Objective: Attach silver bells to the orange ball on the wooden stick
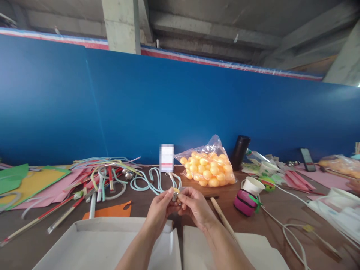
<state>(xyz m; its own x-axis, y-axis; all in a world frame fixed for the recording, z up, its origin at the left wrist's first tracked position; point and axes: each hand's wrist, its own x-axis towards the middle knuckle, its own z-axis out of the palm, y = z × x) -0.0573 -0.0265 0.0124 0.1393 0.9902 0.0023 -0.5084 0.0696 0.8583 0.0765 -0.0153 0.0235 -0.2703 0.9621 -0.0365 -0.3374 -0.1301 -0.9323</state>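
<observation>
My left hand (pixel 161 205) and my right hand (pixel 197 207) meet at the middle of the table, fingers pinched together. Between the fingertips is a small silvery metal piece (pixel 174 195) with a yellowish part at its top; its exact kind is too small to make out, and the fingers partly cover it. Both hands touch it. Just beyond the fingers lies a looped pale-blue cord (pixel 144 185), with one loop close behind my fingertips. Under my forearms are a white tray-like box (pixel 123 234) and a pale flat sheet of card (pixel 253 247).
A clear bag of orange balls (pixel 206 168) stands behind my hands, with a black bottle (pixel 241 153) to its right. Tubes, striped sticks and coloured paper (pixel 62 183) crowd the left. A wooden stick (pixel 223 217), magenta pouch (pixel 245 202), paper cup (pixel 253 185) and white cable (pixel 289 232) lie right.
</observation>
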